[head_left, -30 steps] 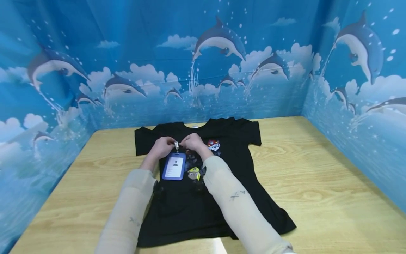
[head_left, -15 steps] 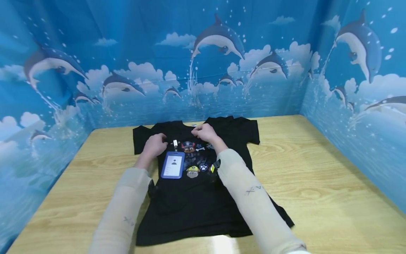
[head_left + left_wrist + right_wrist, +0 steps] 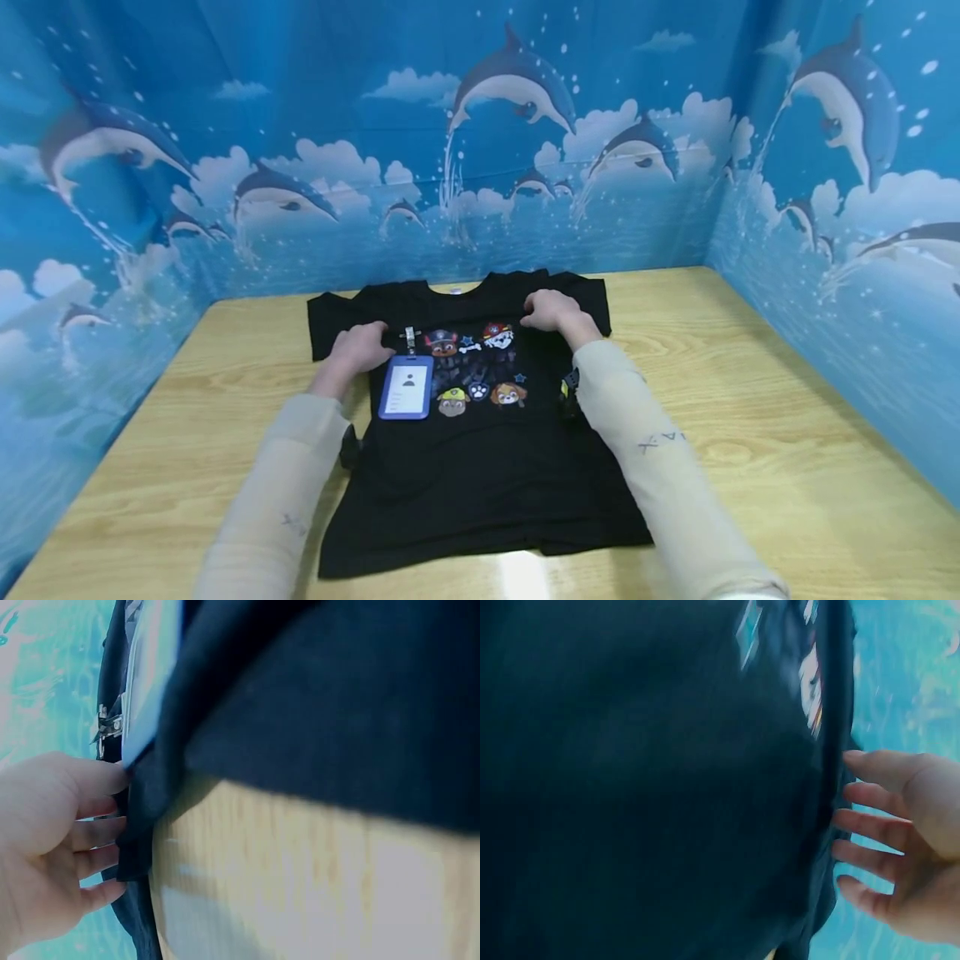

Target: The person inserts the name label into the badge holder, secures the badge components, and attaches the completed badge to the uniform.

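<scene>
A black T-shirt (image 3: 465, 483) with cartoon dog faces printed on its chest lies spread flat, neck away from me. On the chest's left side a blue ID badge holder (image 3: 405, 388) hangs from a small metal clip (image 3: 410, 337). My left hand (image 3: 360, 347) is beside the clip, near the left armhole, fingers loosely bent and touching the shirt. Over the right shoulder area is my right hand (image 3: 552, 311). The right wrist view shows its fingers (image 3: 870, 829) apart, tips at the cloth, with nothing between them. In the left wrist view, a clip and the badge's edge appear above the thumb.
The shirt lies on a light wood-grain table (image 3: 750, 433). A blue curtain (image 3: 360, 100) printed with dolphins and clouds stands along the table's back and both sides. The sleeved forearms pass over both sides of the shirt.
Both hands have come away from the badge clip. The left has moved slightly left, the right across to the right shoulder. The badge stays on the shirt, and the print is uncovered.
</scene>
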`<state>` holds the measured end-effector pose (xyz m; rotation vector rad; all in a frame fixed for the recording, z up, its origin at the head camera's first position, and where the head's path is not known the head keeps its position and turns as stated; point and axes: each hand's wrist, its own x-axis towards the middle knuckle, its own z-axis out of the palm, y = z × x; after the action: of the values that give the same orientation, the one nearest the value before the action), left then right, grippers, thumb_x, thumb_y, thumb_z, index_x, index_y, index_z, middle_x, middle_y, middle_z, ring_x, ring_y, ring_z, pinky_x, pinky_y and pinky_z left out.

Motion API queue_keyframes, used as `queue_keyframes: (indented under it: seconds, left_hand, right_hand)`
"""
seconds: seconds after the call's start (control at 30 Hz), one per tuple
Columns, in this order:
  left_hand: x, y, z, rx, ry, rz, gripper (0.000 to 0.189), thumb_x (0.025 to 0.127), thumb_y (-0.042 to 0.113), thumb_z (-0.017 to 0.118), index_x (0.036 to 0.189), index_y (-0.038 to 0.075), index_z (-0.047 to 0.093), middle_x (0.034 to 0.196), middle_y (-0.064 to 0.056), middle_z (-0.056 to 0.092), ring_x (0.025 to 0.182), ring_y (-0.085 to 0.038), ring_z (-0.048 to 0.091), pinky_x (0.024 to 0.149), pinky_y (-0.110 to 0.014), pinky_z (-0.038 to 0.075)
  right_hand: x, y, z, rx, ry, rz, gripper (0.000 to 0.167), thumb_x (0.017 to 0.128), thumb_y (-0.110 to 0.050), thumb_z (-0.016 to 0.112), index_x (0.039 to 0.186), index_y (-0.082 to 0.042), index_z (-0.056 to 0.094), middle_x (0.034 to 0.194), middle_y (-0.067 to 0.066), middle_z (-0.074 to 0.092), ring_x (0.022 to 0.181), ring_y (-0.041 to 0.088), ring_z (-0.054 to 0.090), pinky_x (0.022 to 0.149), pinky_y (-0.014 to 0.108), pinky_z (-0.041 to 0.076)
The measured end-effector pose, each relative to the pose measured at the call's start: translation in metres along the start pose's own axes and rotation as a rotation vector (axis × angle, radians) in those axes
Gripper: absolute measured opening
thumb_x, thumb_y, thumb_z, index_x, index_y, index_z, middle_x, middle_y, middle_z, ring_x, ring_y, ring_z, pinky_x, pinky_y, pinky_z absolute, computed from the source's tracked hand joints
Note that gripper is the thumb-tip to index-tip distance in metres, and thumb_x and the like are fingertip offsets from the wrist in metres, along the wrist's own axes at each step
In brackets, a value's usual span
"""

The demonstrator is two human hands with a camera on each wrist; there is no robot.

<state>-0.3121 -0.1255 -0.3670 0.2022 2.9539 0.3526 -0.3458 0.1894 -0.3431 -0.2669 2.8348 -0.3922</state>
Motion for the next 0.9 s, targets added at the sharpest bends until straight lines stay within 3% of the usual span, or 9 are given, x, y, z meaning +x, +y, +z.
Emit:
queue_keyframes:
  seconds: [0.17, 0.4, 0.67, 0.8, 0.9]
  left_hand:
    - [-0.005, 0.0, -0.005, -0.012, -0.045, -0.021, 0.055, 0.091, 0.02, 0.056, 0.136, -0.006, 0.038, 0.134, -0.026, 0.042, 0.122, -0.041, 0.04, 0.101, -0.055, 0.027]
    - [-0.005, -0.001, -0.005, -0.021, -0.068, -0.046, 0.056, 0.091, 0.02, 0.055, 0.136, -0.007, 0.036, 0.136, -0.027, 0.04, 0.124, -0.041, 0.037, 0.102, -0.054, 0.026]
    - [-0.007, -0.006, -0.004, -0.04, -0.073, -0.079, 0.057, 0.092, 0.02, 0.055, 0.137, -0.007, 0.035, 0.137, -0.028, 0.038, 0.125, -0.042, 0.037, 0.1, -0.053, 0.031]
    - [-0.006, -0.008, -0.005, -0.031, -0.072, -0.047, 0.053, 0.093, 0.019, 0.053, 0.137, -0.007, 0.035, 0.137, -0.028, 0.038, 0.125, -0.041, 0.036, 0.1, -0.053, 0.03]
    - [-0.008, -0.01, -0.009, -0.005, -0.06, -0.019, 0.05, 0.095, 0.019, 0.049, 0.136, -0.007, 0.037, 0.136, -0.028, 0.039, 0.124, -0.042, 0.037, 0.1, -0.053, 0.03]
  right_hand:
    - [-0.007, 0.022, -0.002, -0.005, -0.099, 0.066, 0.06, 0.09, -0.036, 0.059, 0.139, -0.006, 0.041, 0.143, 0.017, 0.035, 0.128, 0.034, 0.035, 0.099, 0.05, 0.033]
    - [-0.01, 0.027, -0.004, -0.028, -0.145, 0.107, 0.07, 0.088, -0.041, 0.061, 0.144, -0.009, 0.033, 0.148, 0.017, 0.025, 0.133, 0.037, 0.025, 0.101, 0.052, 0.029]
    - [-0.014, 0.028, -0.006, -0.027, -0.145, 0.118, 0.073, 0.086, -0.041, 0.063, 0.144, -0.008, 0.032, 0.148, 0.017, 0.024, 0.133, 0.037, 0.023, 0.101, 0.053, 0.027]
    - [-0.015, 0.029, -0.005, -0.014, -0.122, 0.078, 0.073, 0.088, -0.041, 0.061, 0.144, -0.006, 0.031, 0.147, 0.018, 0.027, 0.133, 0.037, 0.025, 0.102, 0.053, 0.027]
    - [-0.017, 0.033, -0.007, -0.008, -0.058, 0.043, 0.071, 0.089, -0.042, 0.058, 0.143, -0.004, 0.032, 0.145, 0.018, 0.031, 0.131, 0.037, 0.029, 0.101, 0.052, 0.029]
